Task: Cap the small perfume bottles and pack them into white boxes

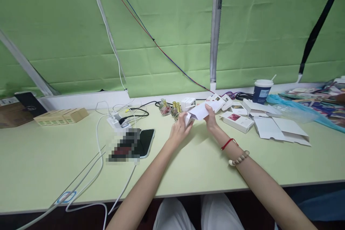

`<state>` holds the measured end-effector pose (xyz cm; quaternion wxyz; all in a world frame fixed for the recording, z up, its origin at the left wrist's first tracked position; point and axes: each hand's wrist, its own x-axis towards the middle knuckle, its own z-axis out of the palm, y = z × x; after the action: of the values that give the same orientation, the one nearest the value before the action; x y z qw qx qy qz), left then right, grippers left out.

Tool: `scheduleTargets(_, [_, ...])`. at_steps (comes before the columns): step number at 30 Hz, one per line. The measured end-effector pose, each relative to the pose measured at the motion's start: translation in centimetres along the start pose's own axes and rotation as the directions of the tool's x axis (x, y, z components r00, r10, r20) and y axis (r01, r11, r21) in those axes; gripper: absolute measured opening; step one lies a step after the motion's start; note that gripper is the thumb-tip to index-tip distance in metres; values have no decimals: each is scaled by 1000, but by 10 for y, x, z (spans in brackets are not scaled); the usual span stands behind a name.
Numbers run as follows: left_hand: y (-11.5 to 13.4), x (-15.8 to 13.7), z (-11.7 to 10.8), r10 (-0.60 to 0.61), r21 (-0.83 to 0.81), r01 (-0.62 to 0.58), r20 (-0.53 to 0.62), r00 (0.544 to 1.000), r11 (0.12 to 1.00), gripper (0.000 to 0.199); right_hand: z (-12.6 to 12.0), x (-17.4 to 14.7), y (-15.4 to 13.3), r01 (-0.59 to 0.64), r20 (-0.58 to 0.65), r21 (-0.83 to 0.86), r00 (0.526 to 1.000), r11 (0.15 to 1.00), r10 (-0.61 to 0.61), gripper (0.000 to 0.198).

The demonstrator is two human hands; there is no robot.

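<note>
Between my two hands is a white cardboard box [201, 111], partly unfolded, held above the middle of the table. My left hand [180, 128] grips its left end. My right hand [211, 118] pinches its right side, thumb on top. Just behind my left hand stand small glass bottles with gold caps [176, 107], and another glass bottle [165, 108] with reddish contents is beside them. To the right of my right hand lies a white box with a pink flower picture [237, 121]. Flattened white cartons [281, 129] lie farther right.
A dark blue paper cup [262, 91] with a white lid stands at the back right, near a blue plastic bag [318, 116]. On the left are a phone [147, 142], a power strip [118, 122], white cables [99, 158] and a row of yellowish boxes [61, 116].
</note>
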<state>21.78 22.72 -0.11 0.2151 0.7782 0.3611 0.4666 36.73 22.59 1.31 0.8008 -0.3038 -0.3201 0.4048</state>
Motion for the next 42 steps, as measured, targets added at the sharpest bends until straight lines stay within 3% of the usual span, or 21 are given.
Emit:
scheduleTargets(4, [2, 1, 0, 27, 63, -27, -9, 1000, 998, 37, 1, -2, 1, -28, 17, -43, 999, 999, 28, 52])
scheduleTargets(7, [4, 2, 0, 64, 213, -63, 0, 998, 975, 37, 1, -1, -1, -33, -4, -28, 999, 999, 33, 52])
scheduleTargets(12, [-3, 2, 5, 223, 518, -223, 63, 973, 825, 34, 3, 0, -6, 30, -20, 142, 999, 989, -27, 47])
scheduleTargets(15, [-12, 3, 9, 351, 533, -302, 11, 936, 790, 38, 5, -3, -12, 61, 22, 231, 997, 971, -68, 43])
scheduleTargets(17, [-17, 3, 11, 403, 529, -317, -52, 914, 787, 40, 6, -6, -17, 17, 74, 259, 997, 966, -38, 42])
scheduleTargets(22, [-22, 5, 11, 412, 553, -304, -79, 908, 775, 40, 9, -11, -23, -100, 217, 215, 975, 971, 52, 40])
scheduleTargets(28, [-22, 5, 14, 444, 544, -331, -87, 892, 771, 41, 7, -2, -13, -62, 117, 151, 992, 987, 45, 41])
scheduleTargets(32, [-23, 4, 15, 483, 527, -368, -93, 871, 766, 42, -1, 3, -8, -70, 23, 10, 997, 998, 69, 43])
scheduleTargets(37, [-21, 5, 14, 551, 540, -435, -65, 832, 721, 43, 0, -2, -12, 45, -103, -147, 993, 988, -60, 56])
scheduleTargets(40, [-17, 4, 13, 581, 521, -483, -30, 814, 704, 43, 6, -6, -14, 172, -81, -250, 977, 953, -198, 62])
scheduleTargets(42, [-14, 4, 14, 605, 502, -522, -3, 797, 690, 41, 8, -8, -13, 311, -23, -335, 941, 889, -338, 63])
